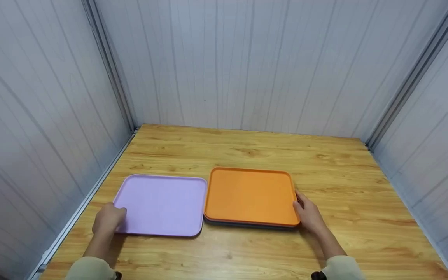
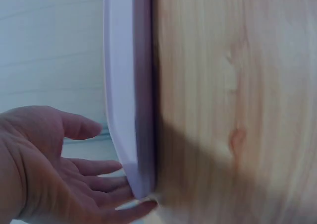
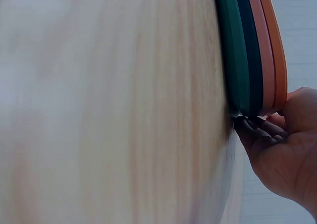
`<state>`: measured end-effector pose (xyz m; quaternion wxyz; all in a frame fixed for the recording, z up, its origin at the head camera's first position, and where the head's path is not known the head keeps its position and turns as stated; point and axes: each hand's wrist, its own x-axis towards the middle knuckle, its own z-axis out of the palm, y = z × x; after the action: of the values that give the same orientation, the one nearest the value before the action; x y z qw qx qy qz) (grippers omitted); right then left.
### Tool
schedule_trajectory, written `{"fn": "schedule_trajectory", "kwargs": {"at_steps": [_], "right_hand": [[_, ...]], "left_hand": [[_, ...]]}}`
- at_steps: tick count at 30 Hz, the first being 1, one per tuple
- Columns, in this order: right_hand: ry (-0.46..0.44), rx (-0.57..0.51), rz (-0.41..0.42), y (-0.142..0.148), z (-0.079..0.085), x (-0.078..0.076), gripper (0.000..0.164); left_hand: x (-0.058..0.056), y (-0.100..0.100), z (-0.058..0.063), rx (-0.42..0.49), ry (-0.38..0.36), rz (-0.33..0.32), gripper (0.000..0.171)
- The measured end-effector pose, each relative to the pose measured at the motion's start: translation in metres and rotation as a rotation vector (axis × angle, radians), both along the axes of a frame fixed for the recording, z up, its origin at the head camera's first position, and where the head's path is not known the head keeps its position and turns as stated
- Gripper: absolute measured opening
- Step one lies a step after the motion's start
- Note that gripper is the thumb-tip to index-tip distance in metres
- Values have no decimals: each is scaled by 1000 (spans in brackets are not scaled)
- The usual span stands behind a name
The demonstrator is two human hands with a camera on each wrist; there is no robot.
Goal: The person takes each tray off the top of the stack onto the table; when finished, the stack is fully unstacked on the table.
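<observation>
A lavender tray [image 1: 161, 206] lies flat on the left of the table. My left hand [image 1: 108, 218] is at its left edge. In the left wrist view, the fingers [image 2: 106, 184] extend to the tray's end and the thumb is raised away from them. To the right, an orange tray [image 1: 251, 196] tops a stack of several trays. The right wrist view shows a green tray [image 3: 230, 50] at the bottom, then a dark blue tray [image 3: 250, 50] and a pink tray [image 3: 262, 50] under the orange one. My right hand [image 1: 309, 214] holds the stack's right side, fingertips low against its edge, thumb by the orange rim.
The wooden table [image 1: 247, 147] extends behind and in front of the trays. Pale panelled walls [image 1: 228, 66] enclose it at the back and both sides. The lavender tray's right edge sits right beside the stack's left edge.
</observation>
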<state>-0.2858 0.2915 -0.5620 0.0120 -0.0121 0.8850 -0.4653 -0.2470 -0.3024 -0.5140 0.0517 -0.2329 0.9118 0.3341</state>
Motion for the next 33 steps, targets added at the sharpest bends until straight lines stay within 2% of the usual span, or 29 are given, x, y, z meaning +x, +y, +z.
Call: {"fn": "schedule_trajectory", "kwargs": {"at_steps": [6, 10, 14, 16, 18, 22, 26, 33], "right_hand": [[-3, 12, -8, 0, -1, 0, 53], [-6, 13, -4, -1, -2, -1, 53], [-1, 0, -1, 0, -3, -1, 53], [5, -9, 3, 1, -3, -1, 53], [10, -18, 3, 1, -3, -1, 53], [16, -9, 9, 2, -2, -1, 54], [18, -7, -2, 2, -2, -1, 54], [19, -3, 7, 0, -3, -1, 54]], "left_hand": [[-7, 27, 3, -72, 61, -42, 63], [-12, 44, 4, -45, 146, -138, 56], [-17, 62, 6, 91, 239, -289, 48], [-17, 71, 7, 197, 243, -340, 46], [-18, 82, 9, 310, 227, -364, 45], [-20, 104, 10, 473, 198, -377, 42], [-25, 129, 3, 544, 205, -388, 39], [-35, 168, -16, 672, 215, -338, 44]]}}
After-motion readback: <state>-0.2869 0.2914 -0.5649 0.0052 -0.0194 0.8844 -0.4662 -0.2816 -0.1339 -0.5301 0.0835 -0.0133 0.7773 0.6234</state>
